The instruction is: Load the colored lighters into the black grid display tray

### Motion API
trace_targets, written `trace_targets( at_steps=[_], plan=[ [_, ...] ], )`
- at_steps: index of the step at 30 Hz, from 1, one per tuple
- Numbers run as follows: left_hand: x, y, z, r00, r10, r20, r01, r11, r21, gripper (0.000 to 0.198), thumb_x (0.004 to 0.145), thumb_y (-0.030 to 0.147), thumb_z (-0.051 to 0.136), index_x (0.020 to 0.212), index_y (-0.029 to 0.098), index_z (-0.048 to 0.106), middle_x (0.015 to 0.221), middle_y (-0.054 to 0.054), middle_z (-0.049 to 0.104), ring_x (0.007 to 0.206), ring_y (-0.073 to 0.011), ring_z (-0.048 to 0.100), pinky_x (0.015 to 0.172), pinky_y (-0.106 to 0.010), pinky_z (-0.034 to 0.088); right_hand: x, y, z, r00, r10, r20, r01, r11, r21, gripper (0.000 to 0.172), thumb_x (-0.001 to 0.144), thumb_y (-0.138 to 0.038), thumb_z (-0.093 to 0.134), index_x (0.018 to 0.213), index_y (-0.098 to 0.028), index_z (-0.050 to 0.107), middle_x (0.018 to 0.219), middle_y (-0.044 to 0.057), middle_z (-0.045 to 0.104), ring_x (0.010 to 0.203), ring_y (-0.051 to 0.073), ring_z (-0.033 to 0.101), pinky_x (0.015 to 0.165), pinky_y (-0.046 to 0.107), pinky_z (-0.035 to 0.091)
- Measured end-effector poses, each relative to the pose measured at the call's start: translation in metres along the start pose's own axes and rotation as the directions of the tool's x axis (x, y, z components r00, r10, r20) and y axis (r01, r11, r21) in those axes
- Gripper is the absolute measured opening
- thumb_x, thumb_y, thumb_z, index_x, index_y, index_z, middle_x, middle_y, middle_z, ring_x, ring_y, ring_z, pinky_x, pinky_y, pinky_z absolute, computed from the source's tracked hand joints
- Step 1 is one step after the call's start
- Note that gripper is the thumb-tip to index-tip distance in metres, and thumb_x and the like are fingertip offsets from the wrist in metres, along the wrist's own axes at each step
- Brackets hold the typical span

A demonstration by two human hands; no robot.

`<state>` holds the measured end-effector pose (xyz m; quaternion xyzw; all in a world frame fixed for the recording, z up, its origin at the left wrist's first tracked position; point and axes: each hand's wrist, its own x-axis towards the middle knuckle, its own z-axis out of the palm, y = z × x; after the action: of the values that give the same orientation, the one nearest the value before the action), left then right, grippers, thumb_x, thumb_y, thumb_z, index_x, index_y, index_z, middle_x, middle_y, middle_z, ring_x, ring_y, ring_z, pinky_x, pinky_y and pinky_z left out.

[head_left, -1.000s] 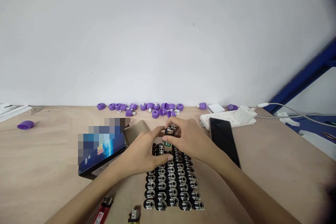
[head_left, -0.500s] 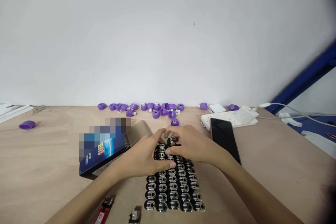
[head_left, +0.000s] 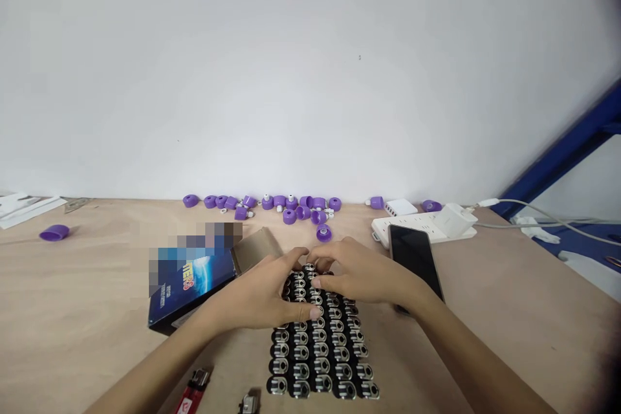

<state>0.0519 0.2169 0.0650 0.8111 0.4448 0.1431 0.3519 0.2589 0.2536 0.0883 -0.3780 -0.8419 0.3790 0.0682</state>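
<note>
Several black lighters with silver metal tops (head_left: 320,350) stand packed in rows on the table in front of me. My left hand (head_left: 257,294) curves around the far left side of the rows, its thumb stretched across the tops and its fingers apart. At the far end, my right hand (head_left: 356,272) has its thumb and fingers closed about one black lighter (head_left: 309,268), level with its neighbours. My right fingertips are partly hidden behind the lighters. An opened dark blue box (head_left: 194,281) lies tilted beside my left hand.
A red lighter (head_left: 193,391) and another lighter (head_left: 249,403) lie near the front. Several purple caps (head_left: 290,216) line the wall, with one purple cap (head_left: 54,233) far left. A phone (head_left: 414,259) leans on a white power strip (head_left: 427,226) at right.
The lighter in my right hand has gone down and slightly left, into the far end of the rows. My left hand has barely moved. The view has shifted a little.
</note>
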Motion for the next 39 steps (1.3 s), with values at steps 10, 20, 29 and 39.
trace_targets(
  at_steps=[10, 20, 29, 39],
  plan=[
    [-0.002, 0.007, -0.004, 1.0, -0.001, 0.011, 0.0, 0.997, 0.075, 0.066, 0.083, 0.054, 0.067, 0.134, 0.015, 0.05, 0.128, -0.017, 0.065, 0.113, -0.033, 0.063, 0.091, -0.044, 0.052, 0.0, 0.001, 0.001, 0.999, 0.039, 0.0, -0.039, 0.998, -0.041, 0.013, 0.088, -0.023, 0.059, 0.09, -0.016, 0.069, 0.069, 0.0, 0.065, 0.057, 0.012, 0.051, 0.053, 0.026, 0.035],
    [-0.002, 0.004, -0.008, 1.0, -0.002, -0.008, 0.002, 0.997, 0.078, 0.059, 0.083, 0.053, 0.067, 0.129, 0.019, 0.053, 0.122, -0.012, 0.068, 0.108, -0.0305, 0.064, 0.086, -0.044, 0.053, 0.007, 0.011, 0.009, 0.999, -0.031, -0.014, 0.03, 0.999, -0.045, 0.02, 0.091, -0.015, 0.05, 0.087, -0.018, 0.069, 0.075, 0.001, 0.07, 0.062, 0.013, 0.056, 0.056, 0.027, 0.038],
    [-0.067, 0.033, -0.027, 0.931, -0.033, -0.364, 0.146, 0.947, 0.287, 0.044, 0.093, 0.049, 0.052, 0.131, 0.027, 0.048, 0.122, -0.007, 0.066, 0.107, -0.0288, 0.064, 0.087, -0.046, 0.054, -0.01, -0.004, -0.006, 0.984, -0.061, -0.168, 0.043, 0.993, -0.11, 0.022, 0.095, -0.029, 0.051, 0.109, -0.02, 0.066, 0.104, 0.008, 0.074, 0.093, 0.023, 0.067, 0.079, 0.035, 0.048],
    [-0.195, -0.043, 0.027, 0.97, -0.242, -0.026, 0.244, 0.961, 0.13, 0.098, 0.075, 0.032, 0.08, 0.153, 0.04, 0.021, 0.162, -0.008, 0.028, 0.147, -0.0351, 0.027, 0.117, -0.057, 0.031, -0.083, -0.044, -0.037, 0.793, -0.349, -0.499, 0.17, 0.914, -0.369, 0.022, 0.094, -0.046, 0.054, 0.103, -0.033, 0.07, 0.107, -0.002, 0.073, 0.091, 0.023, 0.069, 0.068, 0.034, 0.051]
  ],
)
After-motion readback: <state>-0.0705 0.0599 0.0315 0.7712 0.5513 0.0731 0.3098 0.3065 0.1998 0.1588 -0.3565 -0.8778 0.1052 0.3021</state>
